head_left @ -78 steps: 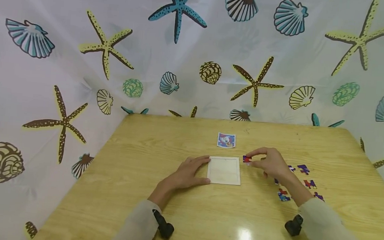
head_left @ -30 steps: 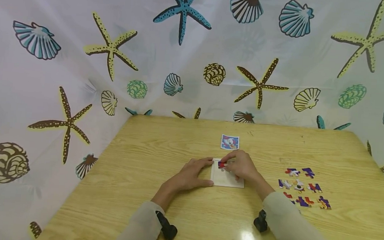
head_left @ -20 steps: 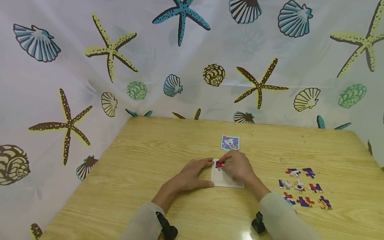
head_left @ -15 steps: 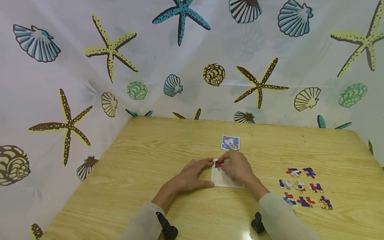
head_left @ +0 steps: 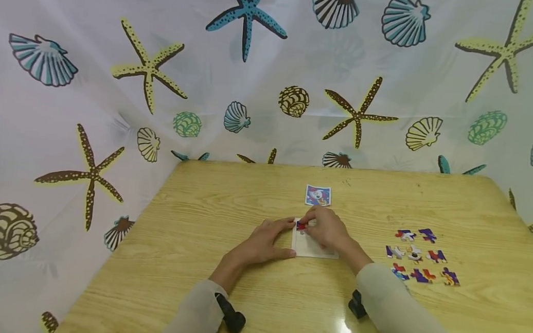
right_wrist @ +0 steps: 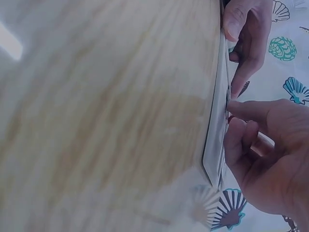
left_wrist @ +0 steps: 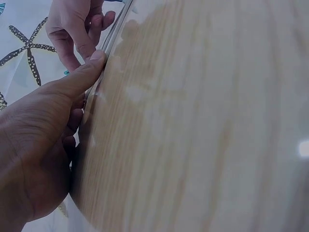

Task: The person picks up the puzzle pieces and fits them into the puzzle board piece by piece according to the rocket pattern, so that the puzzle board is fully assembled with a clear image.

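A white square puzzle tray (head_left: 313,251) lies on the wooden table. My left hand (head_left: 261,243) rests along its left side, index finger at the top left corner and thumb at the bottom left. In the left wrist view the thumb (left_wrist: 87,72) touches the tray's edge. Between thumb and index finger, my right hand (head_left: 329,230) pinches a red and purple jigsaw piece (head_left: 300,226) in the tray's upper left corner. The piece is partly covered by those fingers. From the right wrist view, the right hand (right_wrist: 275,140) is low over the tray (right_wrist: 217,130).
Several loose jigsaw pieces (head_left: 414,254) lie in rough rows to the right on the table (head_left: 188,223). Behind the tray sits a small picture card (head_left: 318,195) with a white figure on blue. A curtain (head_left: 273,74) printed with shells and starfish hangs beyond the table edge.
My right hand has carried the jigsaw piece leftward from beside the tray into its upper left corner, then shifted it slightly further left. The left hand has stayed at the tray's side.
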{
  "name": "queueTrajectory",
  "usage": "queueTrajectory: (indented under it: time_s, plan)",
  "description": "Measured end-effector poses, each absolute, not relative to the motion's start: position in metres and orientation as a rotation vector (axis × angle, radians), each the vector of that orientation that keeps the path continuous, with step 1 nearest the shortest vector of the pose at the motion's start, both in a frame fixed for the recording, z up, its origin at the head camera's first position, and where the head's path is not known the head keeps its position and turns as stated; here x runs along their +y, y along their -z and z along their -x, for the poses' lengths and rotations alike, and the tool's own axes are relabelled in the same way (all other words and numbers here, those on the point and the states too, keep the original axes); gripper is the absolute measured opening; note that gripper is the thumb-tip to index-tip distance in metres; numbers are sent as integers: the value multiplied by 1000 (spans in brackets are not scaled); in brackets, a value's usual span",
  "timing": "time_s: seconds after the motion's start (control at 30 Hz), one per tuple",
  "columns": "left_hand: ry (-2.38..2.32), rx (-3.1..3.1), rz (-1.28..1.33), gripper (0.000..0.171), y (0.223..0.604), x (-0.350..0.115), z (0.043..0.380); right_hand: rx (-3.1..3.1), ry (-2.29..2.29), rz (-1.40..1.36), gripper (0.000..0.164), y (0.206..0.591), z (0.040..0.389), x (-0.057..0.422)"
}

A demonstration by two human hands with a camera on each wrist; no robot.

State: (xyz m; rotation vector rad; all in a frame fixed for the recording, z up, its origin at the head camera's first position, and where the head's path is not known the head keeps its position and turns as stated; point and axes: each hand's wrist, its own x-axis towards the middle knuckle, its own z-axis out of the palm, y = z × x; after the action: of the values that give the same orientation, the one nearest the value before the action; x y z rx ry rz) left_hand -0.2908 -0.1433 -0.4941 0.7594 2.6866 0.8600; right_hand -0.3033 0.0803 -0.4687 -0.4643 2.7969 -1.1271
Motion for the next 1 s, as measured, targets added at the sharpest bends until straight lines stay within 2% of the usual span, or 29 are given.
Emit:
queueTrajectory:
  time_s: [0.13,0.33,0.47,1.0]
  plan:
    - [-856,2693,-748,80,494,-143,290,2766,1083,471,25,465,300,83]
    - [-863,2705,-759,78,496,-146,290,2879,761,688,32,464,292,80]
    - [-881,2696,-772,78,495,-144,290,2918,669,733,32,463,287,81]
    - [-922,2684,-695,81,494,-140,289,2777,1186,652,42,464,284,113]
